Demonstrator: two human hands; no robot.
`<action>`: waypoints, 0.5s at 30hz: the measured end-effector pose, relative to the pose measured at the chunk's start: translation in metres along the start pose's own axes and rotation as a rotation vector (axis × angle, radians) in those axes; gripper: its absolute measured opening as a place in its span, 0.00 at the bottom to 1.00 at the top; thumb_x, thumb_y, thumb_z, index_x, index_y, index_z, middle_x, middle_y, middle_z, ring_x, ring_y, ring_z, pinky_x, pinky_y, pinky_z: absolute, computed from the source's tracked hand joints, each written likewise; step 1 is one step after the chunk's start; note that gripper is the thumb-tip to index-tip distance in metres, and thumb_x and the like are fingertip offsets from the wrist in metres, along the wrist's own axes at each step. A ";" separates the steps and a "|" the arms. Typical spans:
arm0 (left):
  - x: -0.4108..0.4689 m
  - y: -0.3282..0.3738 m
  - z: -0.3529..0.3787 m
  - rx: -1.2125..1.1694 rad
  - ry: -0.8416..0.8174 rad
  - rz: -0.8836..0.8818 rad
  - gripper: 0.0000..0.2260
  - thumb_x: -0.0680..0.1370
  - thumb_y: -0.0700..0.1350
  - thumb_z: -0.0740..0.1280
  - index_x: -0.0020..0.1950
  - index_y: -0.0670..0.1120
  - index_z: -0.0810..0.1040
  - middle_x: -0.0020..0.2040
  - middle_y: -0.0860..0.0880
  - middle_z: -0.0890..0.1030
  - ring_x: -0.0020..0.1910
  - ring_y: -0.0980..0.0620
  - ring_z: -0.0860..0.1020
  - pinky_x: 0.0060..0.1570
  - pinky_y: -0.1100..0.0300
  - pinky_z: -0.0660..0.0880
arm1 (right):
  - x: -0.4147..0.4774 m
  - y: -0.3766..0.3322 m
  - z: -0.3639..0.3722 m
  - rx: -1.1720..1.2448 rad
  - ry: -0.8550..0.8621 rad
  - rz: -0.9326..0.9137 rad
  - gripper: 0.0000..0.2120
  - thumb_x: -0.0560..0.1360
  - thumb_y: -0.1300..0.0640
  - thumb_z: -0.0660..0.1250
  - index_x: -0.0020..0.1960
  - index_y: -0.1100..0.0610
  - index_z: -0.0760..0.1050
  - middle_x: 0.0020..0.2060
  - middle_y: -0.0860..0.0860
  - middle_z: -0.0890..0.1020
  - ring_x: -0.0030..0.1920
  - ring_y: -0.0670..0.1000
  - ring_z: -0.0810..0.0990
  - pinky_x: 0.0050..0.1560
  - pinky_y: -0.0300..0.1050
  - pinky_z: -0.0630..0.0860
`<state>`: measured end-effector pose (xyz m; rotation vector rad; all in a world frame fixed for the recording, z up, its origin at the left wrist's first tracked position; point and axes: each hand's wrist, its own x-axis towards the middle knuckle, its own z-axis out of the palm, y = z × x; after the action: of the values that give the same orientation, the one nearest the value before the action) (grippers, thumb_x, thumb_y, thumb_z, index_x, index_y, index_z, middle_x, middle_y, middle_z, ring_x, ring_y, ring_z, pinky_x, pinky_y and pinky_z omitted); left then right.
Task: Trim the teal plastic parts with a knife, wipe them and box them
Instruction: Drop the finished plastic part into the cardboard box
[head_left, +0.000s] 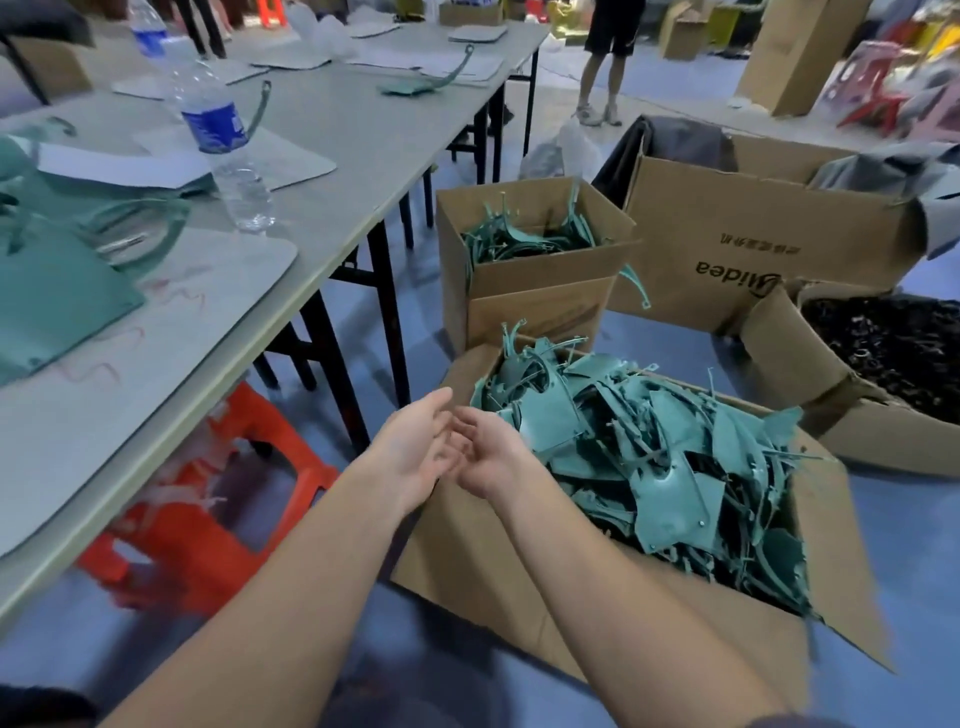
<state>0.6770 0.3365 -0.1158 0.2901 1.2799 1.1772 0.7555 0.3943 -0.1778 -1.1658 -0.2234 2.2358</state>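
A large cardboard box (457, 566) on the floor is heaped with teal plastic parts (654, 467). Both my hands hover over its near left corner, palms facing each other and fingertips almost meeting. My left hand (415, 447) has straight, relaxed fingers and holds nothing. My right hand (488, 449) has loosely curled fingers, also holding nothing. A smaller box (535, 291) behind holds thin teal strips (524, 234). More teal parts (57, 291) lie on the table at the left. No knife is visible.
A grey folding table (332, 171) runs along the left with two water bottles (223, 145) and grey mats. An orange stool (208, 519) stands under it. Further boxes, one with black pieces (893, 343), stand at the right. A person's legs (602, 78) are at the back.
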 end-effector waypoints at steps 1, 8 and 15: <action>-0.002 0.002 -0.003 -0.042 0.031 0.019 0.20 0.84 0.47 0.64 0.75 0.42 0.71 0.72 0.44 0.74 0.67 0.49 0.76 0.58 0.56 0.76 | -0.002 0.001 0.010 -0.005 -0.027 -0.008 0.13 0.83 0.58 0.63 0.41 0.59 0.75 0.33 0.53 0.80 0.34 0.51 0.79 0.39 0.43 0.74; -0.014 0.020 -0.046 -0.211 0.253 0.244 0.11 0.83 0.33 0.59 0.59 0.35 0.79 0.50 0.41 0.83 0.49 0.45 0.83 0.45 0.59 0.82 | -0.011 0.022 0.074 -0.082 -0.127 -0.015 0.13 0.83 0.59 0.61 0.40 0.59 0.75 0.34 0.52 0.76 0.31 0.49 0.77 0.34 0.42 0.76; -0.023 0.049 -0.119 -0.037 0.379 0.435 0.07 0.79 0.30 0.66 0.55 0.33 0.81 0.27 0.48 0.80 0.25 0.55 0.79 0.25 0.67 0.74 | -0.029 0.070 0.148 -0.112 -0.224 -0.039 0.08 0.81 0.65 0.62 0.47 0.63 0.79 0.36 0.54 0.78 0.31 0.48 0.75 0.28 0.37 0.71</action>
<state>0.5553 0.2897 -0.1064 0.3394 1.5689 1.6830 0.6210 0.3394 -0.0979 -0.9567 -0.4630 2.3437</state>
